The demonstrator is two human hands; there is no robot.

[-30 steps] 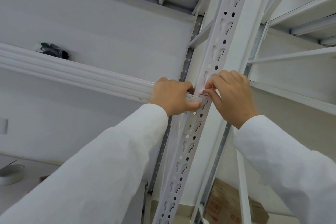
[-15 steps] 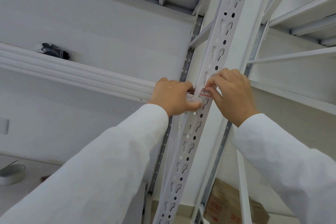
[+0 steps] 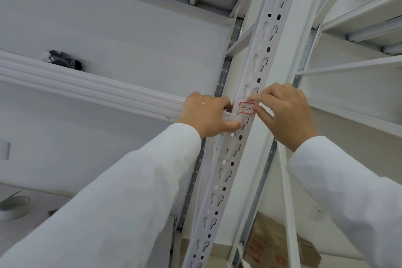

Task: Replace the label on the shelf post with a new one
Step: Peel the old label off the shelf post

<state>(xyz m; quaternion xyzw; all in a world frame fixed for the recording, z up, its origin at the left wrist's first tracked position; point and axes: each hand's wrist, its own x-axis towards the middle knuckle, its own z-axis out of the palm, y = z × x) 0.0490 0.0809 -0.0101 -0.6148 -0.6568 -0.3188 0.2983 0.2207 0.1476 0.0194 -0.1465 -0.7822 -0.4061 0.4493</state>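
Note:
A white slotted shelf post [image 3: 256,67] runs up the middle of the head view. On it sits a small white label [image 3: 246,108] with a red border and handwritten marks. My right hand [image 3: 285,113] touches the label's right and upper edges with its fingertips. My left hand [image 3: 208,114] grips the end of the white shelf beam [image 3: 91,88] where it meets the post, just left of the label. Both arms wear white sleeves.
A dark bundled object [image 3: 64,60] lies on the shelf at upper left. A roll of tape [image 3: 14,206] rests on a surface at lower left. A cardboard box [image 3: 278,243] with red print stands low behind the post. More white shelving [image 3: 359,67] fills the right.
My right hand has shifted to the right, uncovering the label, which now lies flat on the post with its writing showing. My left hand has stayed put.

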